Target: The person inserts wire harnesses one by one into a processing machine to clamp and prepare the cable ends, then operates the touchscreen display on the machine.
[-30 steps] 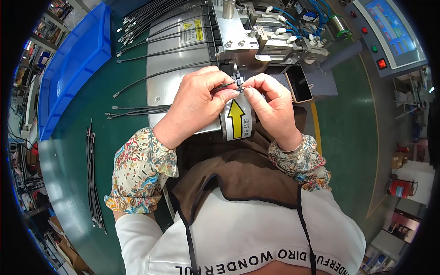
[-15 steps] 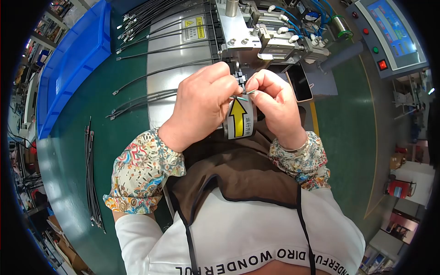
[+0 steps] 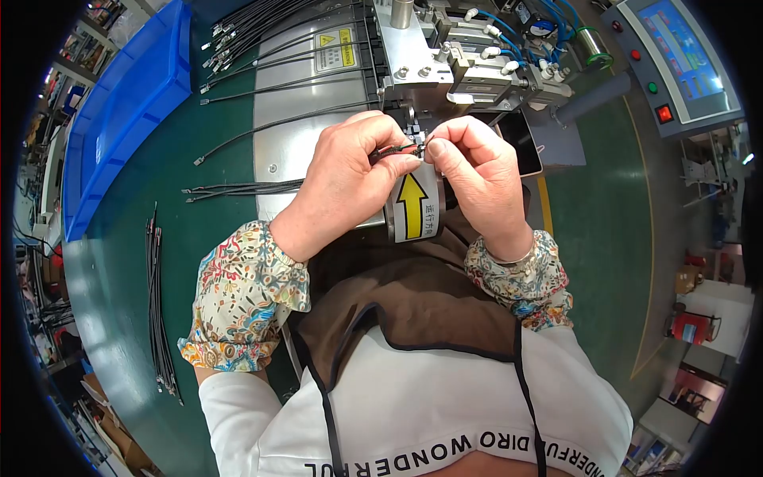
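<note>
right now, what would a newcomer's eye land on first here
Likely the bold yellow arrow near the centre, just below where the left hand, pinching black cables, and the right hand work close together. After that, probably the blue tray at upper left and the lit screen at upper right.

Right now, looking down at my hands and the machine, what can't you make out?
In the head view:
- The tips of the held cables: too small, partly covered by the left hand and right hand.
- Whether the cable bundle joins the held cables: the left hand hides that stretch.
- The machine's upper part: cut off by the top edge.
- Writing on the screen: too small and blurred.
</note>
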Motion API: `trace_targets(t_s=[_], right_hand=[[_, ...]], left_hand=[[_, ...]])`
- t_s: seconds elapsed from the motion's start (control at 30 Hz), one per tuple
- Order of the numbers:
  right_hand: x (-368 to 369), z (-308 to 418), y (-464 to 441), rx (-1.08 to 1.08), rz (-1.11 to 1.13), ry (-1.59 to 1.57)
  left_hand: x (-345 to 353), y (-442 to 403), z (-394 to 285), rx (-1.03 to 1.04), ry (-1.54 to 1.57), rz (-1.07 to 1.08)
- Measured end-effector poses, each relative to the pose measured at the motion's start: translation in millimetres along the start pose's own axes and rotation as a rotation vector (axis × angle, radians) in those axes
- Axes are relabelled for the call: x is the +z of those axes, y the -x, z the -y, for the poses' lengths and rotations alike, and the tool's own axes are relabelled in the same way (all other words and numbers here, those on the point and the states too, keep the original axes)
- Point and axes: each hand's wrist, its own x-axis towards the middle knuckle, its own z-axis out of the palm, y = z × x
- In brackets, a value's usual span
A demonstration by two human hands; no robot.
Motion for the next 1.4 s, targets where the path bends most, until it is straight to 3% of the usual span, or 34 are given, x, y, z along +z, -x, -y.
trace_targets(t_s=[0.13,0.2,0.3,0.33,0.5,0.7,1.0,1.1,1.2,1.4], right_hand=[[12,-8,-1,-0.57,-0.258,0.535],[8,-19,-4,-0.621,-0.262,0.592],[2,-37,-4,-0.142,-0.232,0.266],[3,-45,-6,-0.127,-0.258,0.164],[3,-55,-10,-0.117,-0.253,0.322],[-3,-51,-11,0.013,-0.197,0.223],[-1,-50,-16,-0.029,-0.219,0.367],[-2,-61,-16,0.066,-0.209,0.146],[6,-56,-13,-0.133,-0.308,0.343],[0,-52,-15,-0.083,-0.229,0.352]], left_hand=[[7,0,-6,0.074,-0.053,-0.018],[7,1,-4,0.135,-0.252,-0.009],[7,0,2,0.279,-0.59,-0.023],[7,0,5,0.286,-0.606,-0.017],[8,-3,11,0.294,-0.674,0.009],[9,-10,13,0.297,-0.735,0.029],[10,-11,11,0.285,-0.769,0.047],[10,-12,10,0.288,-0.75,0.057],[10,-11,12,0.312,-0.774,0.041],[9,-11,11,0.301,-0.764,0.054]])
